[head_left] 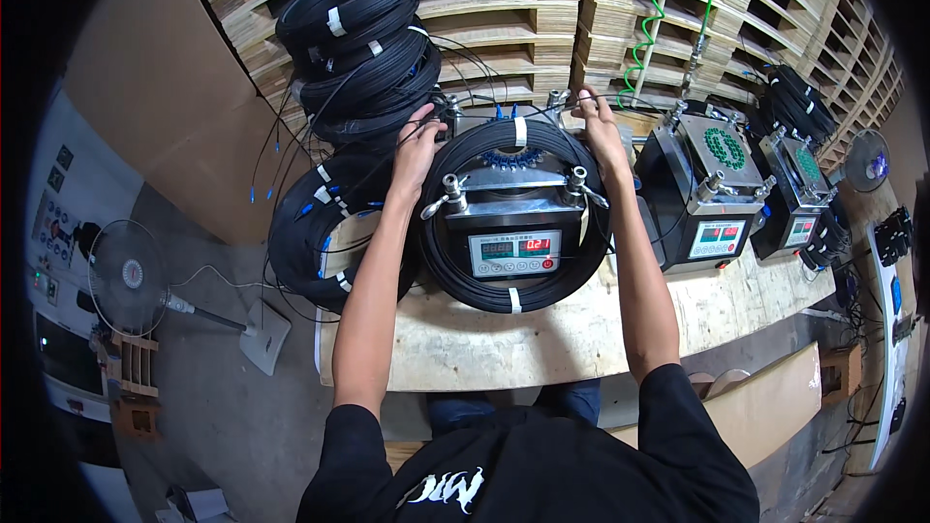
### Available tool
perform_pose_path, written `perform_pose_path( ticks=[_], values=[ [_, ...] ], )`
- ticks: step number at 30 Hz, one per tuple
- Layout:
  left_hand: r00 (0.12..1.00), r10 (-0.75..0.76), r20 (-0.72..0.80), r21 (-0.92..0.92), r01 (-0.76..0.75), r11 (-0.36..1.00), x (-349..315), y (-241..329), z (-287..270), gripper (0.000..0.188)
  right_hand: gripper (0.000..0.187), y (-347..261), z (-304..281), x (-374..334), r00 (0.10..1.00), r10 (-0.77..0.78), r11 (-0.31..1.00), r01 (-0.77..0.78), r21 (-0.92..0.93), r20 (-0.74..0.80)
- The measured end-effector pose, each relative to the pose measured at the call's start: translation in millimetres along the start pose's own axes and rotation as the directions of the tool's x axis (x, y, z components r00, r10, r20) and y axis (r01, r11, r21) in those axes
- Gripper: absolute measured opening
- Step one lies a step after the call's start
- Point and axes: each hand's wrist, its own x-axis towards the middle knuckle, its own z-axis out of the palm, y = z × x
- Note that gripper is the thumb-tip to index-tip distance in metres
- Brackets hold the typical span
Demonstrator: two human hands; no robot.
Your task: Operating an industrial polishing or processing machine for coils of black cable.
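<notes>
Black T-shirt (572, 465) is nearest the cam; beyond it a black cable coil (475, 296) rings a metal-topped machine (513, 203), lying btwn L grip (418, 140) and R grip (603, 131), mostly on the wearer's side of both. L is half-curled at its upper-left rim, R partly spread at upper-right, approx. equally near (can't tell if either pinches a strand; coil's round, so no clear long axis). Pale wooden desk (465, 349) underneath, w/ pallets (557, 29) behind, fan (131, 271) off L.
</notes>
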Motion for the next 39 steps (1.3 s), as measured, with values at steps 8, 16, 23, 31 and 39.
perform_pose_path(
  ticks=[8,16,23,31,39],
  values=[
    [0.999,0.024,0.022,0.071,-0.025,0.997,-1,1,1,0.038,0.055,-2,1,-1,0.989,-0.125,0.936,0.093,-0.341,-0.074],
    [0.993,0.019,-0.116,0.272,0.013,0.962,-2,4,5,0.032,0.051,2,-6,2,0.992,-0.087,0.984,0.1,-0.145,0.092],
    [1.0,0.024,0.015,-0.025,-0.023,0.999,-3,4,4,0.04,0.053,5,-4,-1,0.995,-0.099,0.995,0.099,0.014,-0.029],
    [0.999,0.033,0.004,0.074,-0.033,0.997,-2,4,6,0.038,0.054,0,-5,-3,0.989,-0.135,0.962,0.117,-0.247,-0.059],
    [0.993,0.017,-0.113,0.184,0.004,0.983,0,0,-2,0.037,0.053,3,-4,1,0.993,0.011,0.998,-0.004,-0.057,0.12]
  ],
)
